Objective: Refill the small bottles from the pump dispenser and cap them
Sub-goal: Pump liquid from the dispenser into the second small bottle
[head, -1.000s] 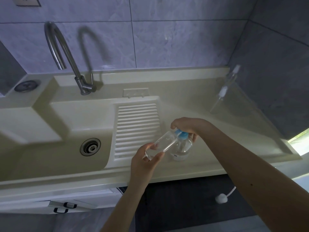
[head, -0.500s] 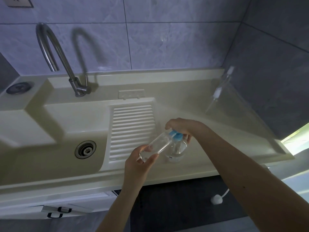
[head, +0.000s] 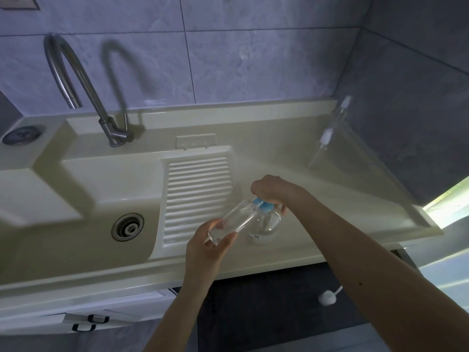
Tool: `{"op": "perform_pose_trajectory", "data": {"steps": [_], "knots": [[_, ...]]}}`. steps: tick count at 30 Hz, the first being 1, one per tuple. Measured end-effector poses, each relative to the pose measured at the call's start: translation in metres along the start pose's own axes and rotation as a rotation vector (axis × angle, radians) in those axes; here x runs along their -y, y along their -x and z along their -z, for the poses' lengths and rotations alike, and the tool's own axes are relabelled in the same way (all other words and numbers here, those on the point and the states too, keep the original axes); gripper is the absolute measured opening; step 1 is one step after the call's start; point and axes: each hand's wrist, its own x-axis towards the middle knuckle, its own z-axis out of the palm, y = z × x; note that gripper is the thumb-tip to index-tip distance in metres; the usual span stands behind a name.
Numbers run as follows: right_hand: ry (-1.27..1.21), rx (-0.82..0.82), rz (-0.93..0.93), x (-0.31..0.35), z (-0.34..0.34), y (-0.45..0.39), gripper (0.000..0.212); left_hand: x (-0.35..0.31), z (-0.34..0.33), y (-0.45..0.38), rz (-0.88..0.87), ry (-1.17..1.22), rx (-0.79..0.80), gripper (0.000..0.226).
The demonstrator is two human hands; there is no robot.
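A clear round pump dispenser (head: 265, 226) with a blue pump head (head: 264, 205) stands on the cream counter (head: 317, 240) right of the washboard. My right hand (head: 272, 190) lies over the blue pump head, fingers curled down around it. My left hand (head: 209, 246) grips the base of a small clear bottle (head: 233, 219), tilted with its mouth up against the pump's spout. Another small clear bottle with a white cap (head: 327, 137) lies against the right wall at the back of the counter.
A ribbed washboard (head: 198, 194) slopes into the sink basin, whose drain (head: 127, 226) sits at the left. A curved steel tap (head: 83, 87) rises behind it. Below the counter edge a white plug on a cord (head: 327, 298) lies on the dark floor.
The view shifted slightly; both hands keep their grip at the dispenser, with the small bottle still tilted to the spout. No clear movement of the objects.
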Motion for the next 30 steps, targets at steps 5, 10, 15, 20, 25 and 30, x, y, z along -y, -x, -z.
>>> {"op": "perform_pose_trajectory", "data": {"steps": [5,10,15,20,25,30], "knots": [[0.001,-0.037,0.024,-0.002,0.001,0.004,0.019,0.002,-0.002,0.001,-0.009,-0.005,-0.001,0.025],[-0.184,0.158,-0.069,-0.002,0.006,0.005,0.047,-0.006,0.001,0.001,-0.035,0.012,-0.001,0.024],[-0.188,0.232,-0.142,-0.001,0.008,-0.004,0.068,-0.008,0.002,-0.002,-0.058,-0.018,0.002,0.024],[-0.053,0.106,-0.056,0.002,0.004,-0.005,0.040,-0.006,0.003,-0.002,-0.064,-0.012,-0.004,0.025],[0.061,-0.029,0.040,0.000,0.000,-0.006,0.023,-0.003,0.002,-0.001,-0.054,-0.005,0.021,0.025],[0.066,-0.064,0.051,-0.002,-0.002,-0.012,0.023,0.001,0.000,0.001,-0.049,0.009,0.034,0.023]]}}
